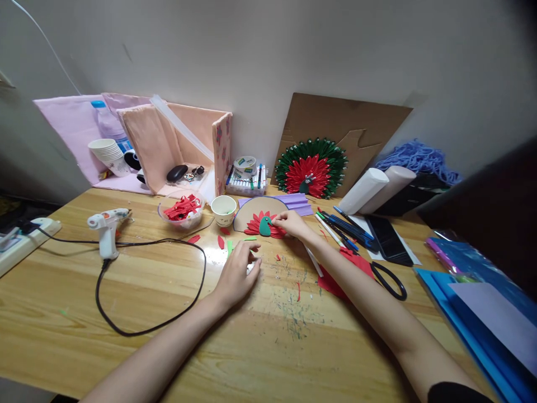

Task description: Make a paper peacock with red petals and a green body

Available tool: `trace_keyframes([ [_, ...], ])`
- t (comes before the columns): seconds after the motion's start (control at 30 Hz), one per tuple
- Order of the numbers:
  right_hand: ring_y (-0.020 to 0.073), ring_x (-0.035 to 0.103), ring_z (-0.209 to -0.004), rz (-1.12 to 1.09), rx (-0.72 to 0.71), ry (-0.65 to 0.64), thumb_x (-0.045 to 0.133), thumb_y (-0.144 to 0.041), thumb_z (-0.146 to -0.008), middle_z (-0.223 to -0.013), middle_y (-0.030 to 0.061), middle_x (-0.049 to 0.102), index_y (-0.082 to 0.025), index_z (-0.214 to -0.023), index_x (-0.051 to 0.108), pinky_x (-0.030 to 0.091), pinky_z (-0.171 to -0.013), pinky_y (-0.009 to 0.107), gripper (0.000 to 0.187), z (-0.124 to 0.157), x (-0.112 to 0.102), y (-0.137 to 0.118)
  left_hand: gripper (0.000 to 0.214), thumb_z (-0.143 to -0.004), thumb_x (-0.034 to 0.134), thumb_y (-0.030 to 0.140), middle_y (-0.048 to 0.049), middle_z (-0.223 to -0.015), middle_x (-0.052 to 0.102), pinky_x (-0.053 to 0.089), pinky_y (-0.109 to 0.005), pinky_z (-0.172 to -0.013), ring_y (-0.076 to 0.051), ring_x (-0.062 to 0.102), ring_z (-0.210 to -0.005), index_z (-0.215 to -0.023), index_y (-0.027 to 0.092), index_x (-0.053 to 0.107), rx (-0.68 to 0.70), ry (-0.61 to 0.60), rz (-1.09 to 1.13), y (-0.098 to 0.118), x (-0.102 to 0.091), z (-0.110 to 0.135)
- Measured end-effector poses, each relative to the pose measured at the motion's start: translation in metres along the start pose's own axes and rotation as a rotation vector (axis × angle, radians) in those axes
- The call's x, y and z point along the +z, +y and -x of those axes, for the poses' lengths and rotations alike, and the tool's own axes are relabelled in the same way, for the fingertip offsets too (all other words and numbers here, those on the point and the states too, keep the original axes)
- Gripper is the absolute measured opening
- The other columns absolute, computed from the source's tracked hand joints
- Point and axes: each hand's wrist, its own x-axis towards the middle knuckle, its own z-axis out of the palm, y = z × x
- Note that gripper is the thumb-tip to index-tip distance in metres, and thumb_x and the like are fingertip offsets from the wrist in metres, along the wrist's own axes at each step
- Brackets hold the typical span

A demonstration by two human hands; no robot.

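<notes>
A half-round cardboard piece point(247, 208) with a dark edge lies on the table. On it is a green paper peacock body point(265, 227) with a fan of red paper petals point(254, 225) around it. My right hand point(289, 223) reaches to the right side of this fan, its fingertips pinched together over the petals; what they hold, if anything, is hidden. Closer to me, my left hand point(239, 270) rests on the table with bent fingers and the thumb apart, gripping nothing visible. Loose red petals point(221, 242) and green paper scraps point(230, 247) lie beside it.
A glue gun point(107, 229) stands at left, its black cord looping over the table. Behind are a bowl of red strips point(181, 215), a paper cup point(224, 210) and a finished peacock point(310, 168). Scissors point(390, 281), pens point(342, 226) and a phone point(388, 239) lie right.
</notes>
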Motion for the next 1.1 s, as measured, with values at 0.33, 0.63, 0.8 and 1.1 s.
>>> trace_keyframes([
  [0.33, 0.0194, 0.054, -0.076, 0.181, -0.156, 0.215, 0.054, -0.024, -0.076, -0.076, 0.0053, 0.061, -0.017, -0.074, 0.059, 0.040, -0.071, 0.031, 0.009, 0.011, 0.002, -0.004, 0.025, -0.086, 0.046, 0.015, -0.0063, -0.101, 0.053, 0.049, -0.035, -0.079, -0.017, 0.057, -0.086, -0.110, 0.021, 0.049, -0.008, -0.005, -0.008, 0.002, -0.002, -0.001],
  [0.63, 0.0236, 0.050, -0.087, 0.475, -0.606, 0.217, 0.061, -0.025, -0.081, -0.086, 0.0074, 0.062, -0.019, -0.086, 0.058, 0.039, -0.077, 0.033, 0.009, 0.044, 0.015, 0.004, 0.024, -0.085, 0.047, 0.013, -0.0067, -0.101, 0.054, 0.048, -0.036, -0.080, -0.018, 0.057, -0.088, -0.107, 0.020, 0.049, 0.001, -0.005, -0.022, 0.001, -0.001, 0.000],
  [0.8, 0.0237, 0.051, -0.088, 0.464, -0.592, 0.248, 0.059, -0.023, -0.083, -0.088, 0.0083, 0.062, -0.018, -0.086, 0.059, 0.039, -0.077, 0.033, 0.006, 0.040, 0.023, 0.011, 0.025, -0.085, 0.046, 0.013, -0.0064, -0.101, 0.054, 0.047, -0.036, -0.080, -0.018, 0.057, -0.086, -0.108, 0.020, 0.049, 0.002, -0.004, -0.023, 0.001, 0.000, -0.001],
  [1.1, 0.0243, 0.050, -0.090, 0.495, -0.617, 0.270, 0.057, -0.022, -0.084, -0.089, 0.0088, 0.060, -0.018, -0.085, 0.062, 0.041, -0.079, 0.035, 0.007, 0.040, 0.026, 0.011, 0.025, -0.084, 0.045, 0.011, -0.0067, -0.101, 0.054, 0.046, -0.036, -0.081, -0.018, 0.056, -0.087, -0.108, 0.020, 0.049, -0.008, -0.021, -0.039, 0.002, 0.000, -0.001],
])
